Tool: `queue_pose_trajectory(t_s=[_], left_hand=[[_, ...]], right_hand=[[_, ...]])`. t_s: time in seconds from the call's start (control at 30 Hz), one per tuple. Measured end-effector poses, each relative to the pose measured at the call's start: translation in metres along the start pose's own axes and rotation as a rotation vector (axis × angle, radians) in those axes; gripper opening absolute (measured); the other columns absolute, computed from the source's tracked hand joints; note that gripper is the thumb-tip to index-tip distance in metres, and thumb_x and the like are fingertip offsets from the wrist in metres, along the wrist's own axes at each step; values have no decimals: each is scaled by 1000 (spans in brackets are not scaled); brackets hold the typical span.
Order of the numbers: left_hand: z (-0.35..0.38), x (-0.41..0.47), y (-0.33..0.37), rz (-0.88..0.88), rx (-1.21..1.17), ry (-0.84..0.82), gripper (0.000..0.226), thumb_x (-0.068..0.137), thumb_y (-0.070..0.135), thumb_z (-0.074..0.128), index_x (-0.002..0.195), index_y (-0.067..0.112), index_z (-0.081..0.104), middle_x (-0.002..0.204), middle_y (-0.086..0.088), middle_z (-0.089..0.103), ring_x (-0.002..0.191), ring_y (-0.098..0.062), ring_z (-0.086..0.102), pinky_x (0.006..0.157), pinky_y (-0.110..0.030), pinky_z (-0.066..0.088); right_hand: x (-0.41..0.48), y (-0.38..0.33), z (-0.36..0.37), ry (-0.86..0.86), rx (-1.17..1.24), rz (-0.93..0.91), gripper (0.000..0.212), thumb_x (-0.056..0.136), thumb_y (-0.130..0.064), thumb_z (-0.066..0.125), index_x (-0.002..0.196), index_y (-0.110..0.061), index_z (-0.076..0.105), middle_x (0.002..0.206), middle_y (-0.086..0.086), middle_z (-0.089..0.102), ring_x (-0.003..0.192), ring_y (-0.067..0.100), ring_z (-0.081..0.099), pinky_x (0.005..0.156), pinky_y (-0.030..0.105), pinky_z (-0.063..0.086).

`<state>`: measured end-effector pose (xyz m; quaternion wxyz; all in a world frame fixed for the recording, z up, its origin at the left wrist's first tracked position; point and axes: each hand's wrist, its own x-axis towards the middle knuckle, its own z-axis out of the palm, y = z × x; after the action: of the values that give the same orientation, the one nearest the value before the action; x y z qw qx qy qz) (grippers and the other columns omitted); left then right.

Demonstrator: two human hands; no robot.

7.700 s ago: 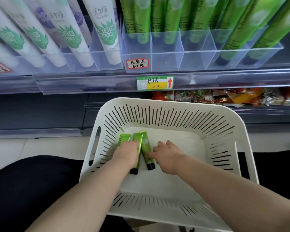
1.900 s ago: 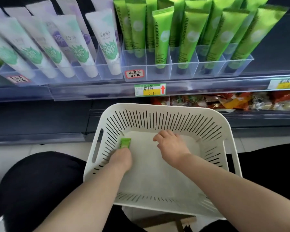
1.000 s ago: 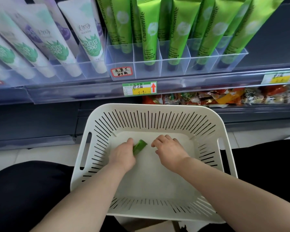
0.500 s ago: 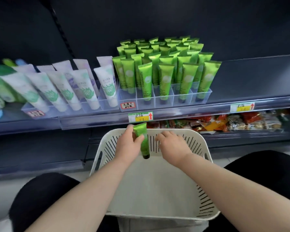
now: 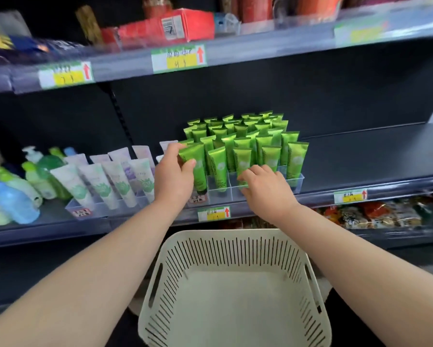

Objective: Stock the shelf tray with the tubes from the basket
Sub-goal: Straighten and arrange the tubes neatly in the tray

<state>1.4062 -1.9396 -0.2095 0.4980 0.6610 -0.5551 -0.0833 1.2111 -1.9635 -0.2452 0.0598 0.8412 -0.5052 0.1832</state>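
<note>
My left hand (image 5: 173, 177) grips a green tube (image 5: 197, 166) cap-down at the front left corner of the clear divided shelf tray (image 5: 295, 182). The tube's black cap sits low in the front left slot. Several rows of matching green tubes (image 5: 248, 141) stand upright in the tray. My right hand (image 5: 263, 186) rests on the tray's front edge with its fingers on the lower part of a front-row green tube; whether it grips that tube I cannot tell. The cream slotted basket (image 5: 235, 249) sits below on my lap, and no tubes show inside it.
White tubes with green leaf prints (image 5: 110, 181) fill a clear tray to the left, with pump bottles (image 5: 35, 174) beyond them. Red boxes (image 5: 165, 28) sit on the shelf above. Snack packets (image 5: 375, 214) lie on the shelf below right. Bare dark shelf (image 5: 373, 156) lies right of the tray.
My left hand lifted the last green tube out of the basket and carried it up to the tray's front left slot. My right hand rose from the basket to the tray front.
</note>
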Motion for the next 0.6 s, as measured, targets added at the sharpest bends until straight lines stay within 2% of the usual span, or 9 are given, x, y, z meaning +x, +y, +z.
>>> queue_pose_trajectory(t_s=[0.13, 0.27, 0.33, 0.47, 0.6], left_hand=[[5, 22, 8, 1, 69, 31, 20, 93, 10, 56, 111, 19, 54, 86, 4, 60, 78, -15, 56, 69, -28, 39], [23, 37, 1, -41, 173, -17, 20, 96, 12, 54, 114, 20, 51, 78, 7, 54, 65, -2, 47, 61, -28, 35], [31, 42, -3, -69, 201, -50, 23, 97, 13, 52, 119, 20, 49, 76, 3, 53, 63, -6, 47, 55, -28, 36], [43, 46, -11, -113, 254, -88, 28, 97, 13, 52, 124, 20, 49, 71, 1, 51, 60, -15, 50, 62, -34, 45], [49, 48, -18, -138, 314, -121, 28, 97, 13, 51, 124, 18, 49, 71, 0, 51, 59, -16, 50, 51, -29, 34]], right_hand=[[10, 10, 2, -17, 2, 4, 30, 95, -21, 48, 125, -23, 50, 121, -1, 54, 111, 24, 46, 84, 37, 39], [17, 20, 10, -55, 9, 8, 31, 96, -23, 46, 127, -22, 49, 121, 0, 54, 112, 24, 46, 85, 38, 40], [19, 25, 14, -73, 13, 13, 32, 95, -20, 47, 127, -22, 49, 120, 0, 54, 111, 24, 47, 85, 38, 41], [21, 34, 21, -95, 37, 19, 33, 94, -19, 49, 127, -23, 49, 120, -1, 54, 111, 23, 48, 86, 37, 42], [19, 40, 23, -113, 48, 34, 32, 96, -20, 47, 128, -23, 49, 125, -1, 53, 114, 23, 47, 87, 37, 41]])
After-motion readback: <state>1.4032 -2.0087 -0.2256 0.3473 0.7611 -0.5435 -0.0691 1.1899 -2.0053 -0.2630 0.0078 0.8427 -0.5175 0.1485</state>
